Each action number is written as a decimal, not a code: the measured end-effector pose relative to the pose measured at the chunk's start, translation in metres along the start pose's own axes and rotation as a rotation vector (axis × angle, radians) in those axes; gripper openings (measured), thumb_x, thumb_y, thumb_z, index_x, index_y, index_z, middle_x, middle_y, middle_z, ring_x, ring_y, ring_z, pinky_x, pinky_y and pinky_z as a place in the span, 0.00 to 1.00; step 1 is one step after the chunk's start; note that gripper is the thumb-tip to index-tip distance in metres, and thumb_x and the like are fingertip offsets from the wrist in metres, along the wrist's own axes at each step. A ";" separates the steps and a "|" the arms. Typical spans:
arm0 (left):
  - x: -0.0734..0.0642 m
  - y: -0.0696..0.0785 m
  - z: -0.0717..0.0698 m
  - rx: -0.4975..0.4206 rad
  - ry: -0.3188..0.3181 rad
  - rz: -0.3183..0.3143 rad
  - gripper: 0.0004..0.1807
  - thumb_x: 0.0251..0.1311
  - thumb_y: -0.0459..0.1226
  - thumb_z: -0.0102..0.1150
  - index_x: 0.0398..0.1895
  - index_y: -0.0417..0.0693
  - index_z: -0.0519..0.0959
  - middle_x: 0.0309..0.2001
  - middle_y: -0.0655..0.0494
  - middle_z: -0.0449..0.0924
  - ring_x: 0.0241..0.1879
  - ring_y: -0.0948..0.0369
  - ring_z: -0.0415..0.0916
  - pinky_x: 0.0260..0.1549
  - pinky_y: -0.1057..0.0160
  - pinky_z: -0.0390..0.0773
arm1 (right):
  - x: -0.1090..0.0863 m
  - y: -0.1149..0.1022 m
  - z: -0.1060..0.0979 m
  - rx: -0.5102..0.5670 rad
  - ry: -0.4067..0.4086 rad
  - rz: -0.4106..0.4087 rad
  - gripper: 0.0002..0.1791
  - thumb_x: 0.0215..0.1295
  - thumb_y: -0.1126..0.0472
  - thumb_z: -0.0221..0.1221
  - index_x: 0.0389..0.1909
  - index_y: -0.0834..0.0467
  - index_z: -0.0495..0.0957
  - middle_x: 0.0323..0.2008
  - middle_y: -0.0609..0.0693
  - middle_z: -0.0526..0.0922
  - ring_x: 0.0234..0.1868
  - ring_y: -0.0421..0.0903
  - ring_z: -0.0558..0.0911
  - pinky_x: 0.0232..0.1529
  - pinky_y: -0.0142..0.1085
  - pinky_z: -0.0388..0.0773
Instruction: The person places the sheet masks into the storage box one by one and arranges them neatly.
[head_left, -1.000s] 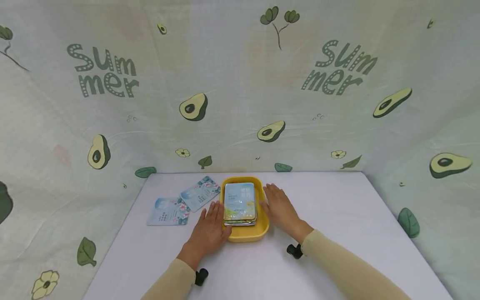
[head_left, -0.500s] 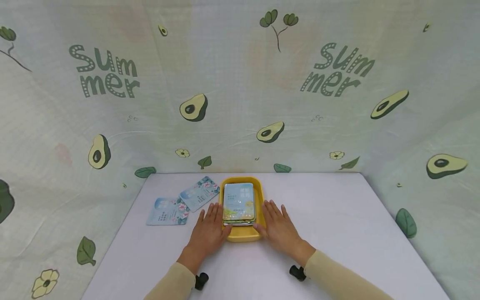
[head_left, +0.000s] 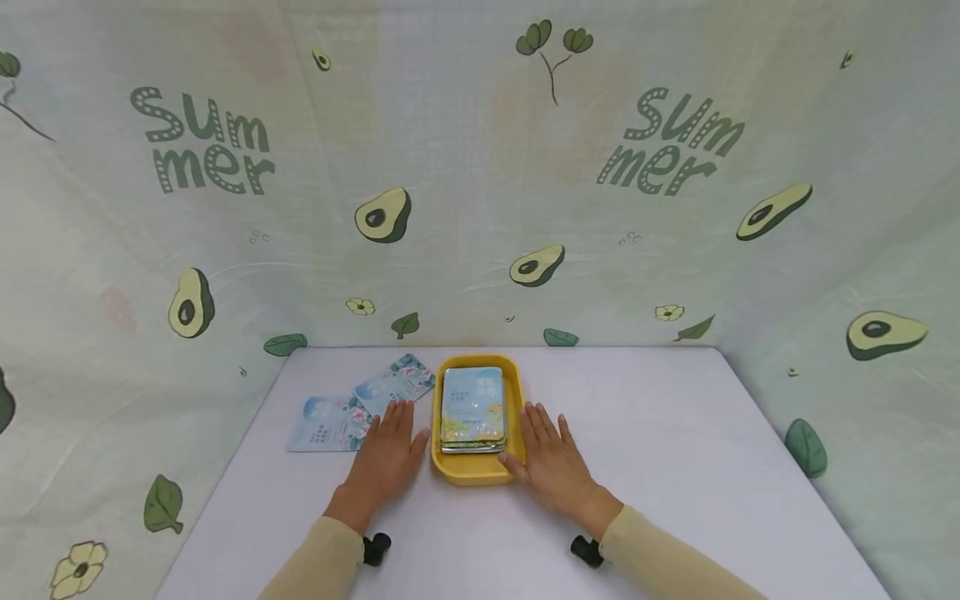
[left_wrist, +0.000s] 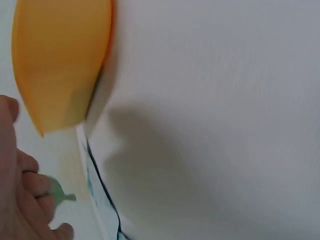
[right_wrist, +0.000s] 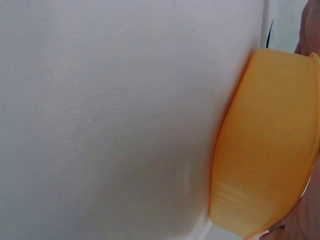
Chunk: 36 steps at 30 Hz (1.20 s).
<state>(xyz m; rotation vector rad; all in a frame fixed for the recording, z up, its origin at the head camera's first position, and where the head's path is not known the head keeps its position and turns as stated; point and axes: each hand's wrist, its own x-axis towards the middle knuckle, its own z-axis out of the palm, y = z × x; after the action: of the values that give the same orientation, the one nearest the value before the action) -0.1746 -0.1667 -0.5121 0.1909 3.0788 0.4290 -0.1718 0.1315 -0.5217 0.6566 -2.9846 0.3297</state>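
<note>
A yellow tray (head_left: 468, 477) stands on the white table, holding a stack of light-blue printed packets (head_left: 473, 406). My left hand (head_left: 386, 454) is a little left of the tray, fingers straight and pointing forward, apart from its wall. In the left wrist view that hand's curved fingers (left_wrist: 35, 185) show beside the tray's end (left_wrist: 62, 65). At the tray's right front side is my right hand (head_left: 553, 467), fingers extended along the rim and thumb over the front right corner. The right wrist view shows the tray's outer wall (right_wrist: 265, 140) with part of the hand behind it.
Two blue floral packets lie flat left of the tray: one nearer the front (head_left: 326, 423), the other angled behind it (head_left: 393, 382), overlapping. A printed cloth (head_left: 450, 167) with avocados hangs behind the table (head_left: 637, 417) and along its sides.
My left hand has drawn away from the tray's left side, toward the loose packets. My right hand has moved nearer along the tray's right side.
</note>
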 end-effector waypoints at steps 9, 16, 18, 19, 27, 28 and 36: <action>0.034 -0.013 -0.004 0.079 -0.124 -0.048 0.41 0.83 0.52 0.43 0.82 0.29 0.51 0.83 0.29 0.46 0.83 0.35 0.42 0.79 0.32 0.49 | 0.001 -0.005 0.000 0.059 -0.025 0.024 0.50 0.81 0.31 0.43 0.82 0.69 0.53 0.83 0.65 0.53 0.85 0.62 0.52 0.82 0.64 0.48; 0.039 -0.015 0.011 0.095 -0.192 -0.070 0.43 0.83 0.55 0.41 0.82 0.28 0.50 0.83 0.29 0.46 0.83 0.35 0.42 0.79 0.32 0.48 | 0.002 -0.007 0.002 0.065 -0.036 0.026 0.49 0.81 0.31 0.42 0.82 0.68 0.52 0.83 0.64 0.53 0.85 0.61 0.52 0.82 0.63 0.48; 0.038 -0.016 0.014 0.082 -0.206 -0.048 0.43 0.82 0.55 0.41 0.82 0.29 0.50 0.83 0.29 0.46 0.83 0.36 0.42 0.80 0.32 0.48 | 0.001 -0.006 0.001 0.058 -0.035 0.030 0.49 0.81 0.31 0.42 0.82 0.68 0.52 0.83 0.64 0.53 0.85 0.61 0.52 0.82 0.63 0.48; 0.037 -0.017 0.015 0.078 -0.210 -0.034 0.43 0.83 0.55 0.41 0.83 0.29 0.50 0.83 0.30 0.45 0.84 0.36 0.42 0.80 0.32 0.48 | 0.001 -0.006 -0.001 0.055 -0.033 0.031 0.49 0.81 0.31 0.42 0.82 0.68 0.53 0.83 0.64 0.53 0.85 0.61 0.52 0.82 0.63 0.48; 0.009 -0.027 0.014 0.025 -0.229 0.007 0.43 0.81 0.55 0.45 0.83 0.33 0.52 0.84 0.33 0.48 0.84 0.38 0.43 0.80 0.34 0.47 | -0.001 -0.003 -0.004 0.066 -0.027 0.029 0.49 0.81 0.32 0.42 0.82 0.69 0.53 0.83 0.64 0.53 0.85 0.61 0.52 0.82 0.64 0.47; 0.003 -0.030 0.013 0.012 -0.233 0.012 0.42 0.81 0.55 0.45 0.83 0.33 0.52 0.84 0.34 0.49 0.84 0.38 0.43 0.80 0.34 0.47 | -0.001 -0.003 -0.004 0.065 -0.028 0.027 0.49 0.81 0.32 0.42 0.82 0.69 0.53 0.83 0.64 0.53 0.85 0.61 0.52 0.82 0.64 0.47; -0.029 -0.071 -0.013 -0.099 -0.215 -0.046 0.32 0.83 0.50 0.42 0.79 0.40 0.66 0.78 0.38 0.65 0.81 0.36 0.54 0.78 0.33 0.53 | 0.000 -0.002 -0.003 0.067 -0.031 0.021 0.50 0.81 0.30 0.39 0.82 0.69 0.52 0.83 0.65 0.52 0.85 0.62 0.52 0.82 0.64 0.48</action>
<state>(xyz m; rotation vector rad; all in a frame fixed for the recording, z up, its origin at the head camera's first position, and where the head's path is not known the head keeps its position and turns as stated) -0.1550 -0.2414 -0.5192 0.1520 2.8384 0.5204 -0.1707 0.1311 -0.5183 0.6433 -3.0232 0.4271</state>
